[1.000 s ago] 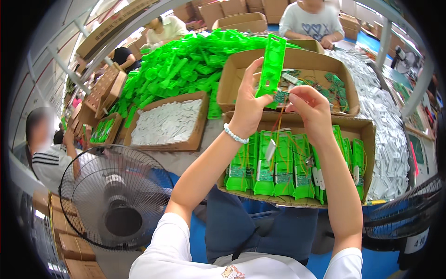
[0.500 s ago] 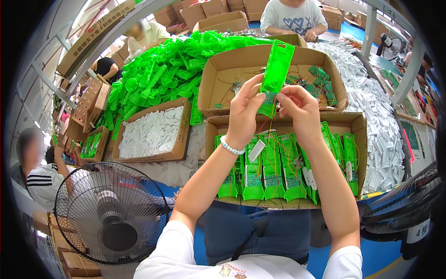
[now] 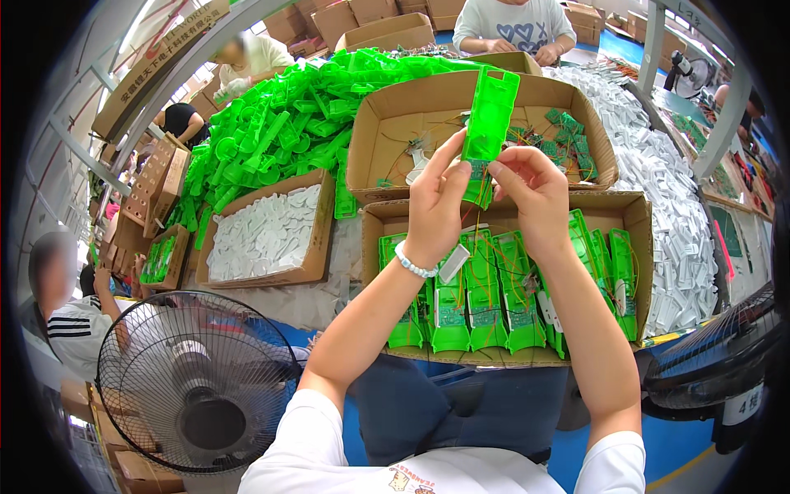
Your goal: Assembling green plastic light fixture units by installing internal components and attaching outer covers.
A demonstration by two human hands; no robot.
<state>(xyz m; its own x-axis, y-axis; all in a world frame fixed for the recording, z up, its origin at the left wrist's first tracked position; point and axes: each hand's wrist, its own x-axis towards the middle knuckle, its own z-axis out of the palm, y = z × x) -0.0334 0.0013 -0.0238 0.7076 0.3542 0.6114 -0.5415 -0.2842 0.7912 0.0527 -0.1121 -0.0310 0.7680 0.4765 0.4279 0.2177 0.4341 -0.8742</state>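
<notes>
A bright green plastic shell (image 3: 488, 115), long and flat with a slot at its top, is held upright above the boxes, between the near box and the far one. It is pinched at its lower end by the left hand (image 3: 436, 202) and the right hand (image 3: 535, 193), both closed on it. The near box (image 3: 638, 239) is filled with a row of green assemblies with boards and wires. The far box (image 3: 387, 140) contains small green boards and loose wires. A side box (image 3: 317, 247) is filled with white parts. Compared with half a second earlier, the shell is held slightly more upright, at much the same height.
</notes>
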